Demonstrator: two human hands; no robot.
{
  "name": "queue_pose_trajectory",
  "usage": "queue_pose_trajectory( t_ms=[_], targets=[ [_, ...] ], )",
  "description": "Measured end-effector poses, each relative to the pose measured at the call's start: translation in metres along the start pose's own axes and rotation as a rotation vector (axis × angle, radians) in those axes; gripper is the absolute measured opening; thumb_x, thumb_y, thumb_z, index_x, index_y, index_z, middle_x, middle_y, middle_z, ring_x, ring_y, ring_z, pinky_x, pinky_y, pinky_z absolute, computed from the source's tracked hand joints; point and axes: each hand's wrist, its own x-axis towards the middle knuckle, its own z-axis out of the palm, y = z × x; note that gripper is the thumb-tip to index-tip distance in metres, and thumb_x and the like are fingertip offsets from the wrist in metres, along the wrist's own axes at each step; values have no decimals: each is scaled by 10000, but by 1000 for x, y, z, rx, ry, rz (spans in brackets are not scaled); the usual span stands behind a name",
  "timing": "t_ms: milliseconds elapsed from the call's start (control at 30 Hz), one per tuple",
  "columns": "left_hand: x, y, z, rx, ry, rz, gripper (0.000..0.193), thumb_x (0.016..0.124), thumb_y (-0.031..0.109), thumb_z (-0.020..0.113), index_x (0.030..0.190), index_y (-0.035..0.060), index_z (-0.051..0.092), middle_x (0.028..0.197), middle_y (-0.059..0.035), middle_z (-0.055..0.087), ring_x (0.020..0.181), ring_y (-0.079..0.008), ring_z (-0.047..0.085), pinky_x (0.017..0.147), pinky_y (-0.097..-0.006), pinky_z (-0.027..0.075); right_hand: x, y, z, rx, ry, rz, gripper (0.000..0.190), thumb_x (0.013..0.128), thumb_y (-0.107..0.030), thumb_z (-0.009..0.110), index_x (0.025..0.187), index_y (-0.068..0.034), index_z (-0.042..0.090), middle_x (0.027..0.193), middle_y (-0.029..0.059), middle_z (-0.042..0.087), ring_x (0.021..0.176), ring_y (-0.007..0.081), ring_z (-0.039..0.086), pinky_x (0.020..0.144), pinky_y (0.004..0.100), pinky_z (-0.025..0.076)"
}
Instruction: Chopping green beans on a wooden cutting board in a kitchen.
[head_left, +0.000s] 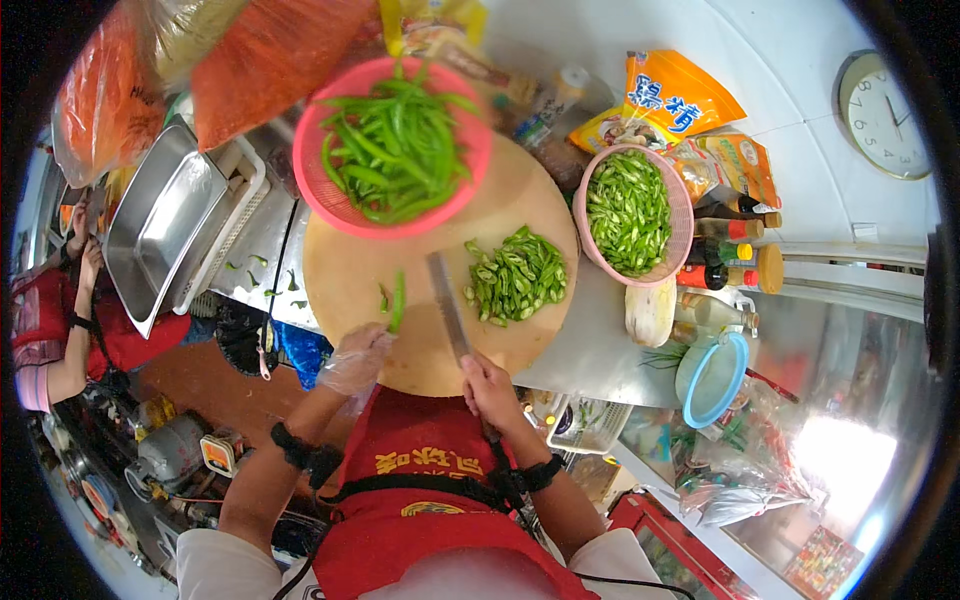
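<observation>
My left hand (354, 361), in a clear plastic glove, grips a long green chili pepper (398, 294) by its lower end over the round cutting board (349, 259). A small green piece (384, 298) lies just left of that pepper. The handle of a kitchen knife (448, 304) is in my right hand (489, 391), its blade pointing away from me across the board. Right of the blade sits a pile of sliced green peppers (519, 276). A pink colander (306, 184) at the board's far left holds whole green peppers (397, 142).
A paler pink basket (688, 247) of sliced peppers (628, 210) stands right of the board. Sauce bottles (716, 251) and an orange seasoning bag (679, 94) line the wall. A steel pan (161, 217) is at left, near another person (82, 322). Pepper stems lie on the counter.
</observation>
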Motion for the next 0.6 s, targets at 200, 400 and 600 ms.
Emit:
queue_pose_trajectory(
  t_ms=[200, 400, 600],
  targets=[
    [16, 26, 33, 269, -157, -19, 339, 942, 302, 432, 986, 5, 589, 886, -251, 597, 879, -419, 577, 785, -494, 449, -2, -5, -16, 130, 126, 22, 421, 992, -405, 433, 1217, -65, 538, 565, -3, 446, 407, 80, 403, 372, 232, 338],
    [19, 25, 51, 368, -207, -39, 343, 961, 292, 380, 977, 11, 575, 953, -246, 599, 888, -412, 583, 810, -497, 457, 3, -3, -7, 38, 181, -158, 476, 997, -388, 427, 1366, -89, 460, 582, -6, 453, 410, 72, 398, 377, 227, 340],
    [26, 21, 48, 435, -217, 24, 321, 926, 278, 426, 961, 6, 594, 941, -240, 623, 859, -395, 618, 786, -479, 489, 16, -4, -5, -3, 126, -133, 457, 1004, -365, 416, 1358, -82, 473, 570, -5, 456, 408, 68, 396, 380, 229, 345]
  ],
)
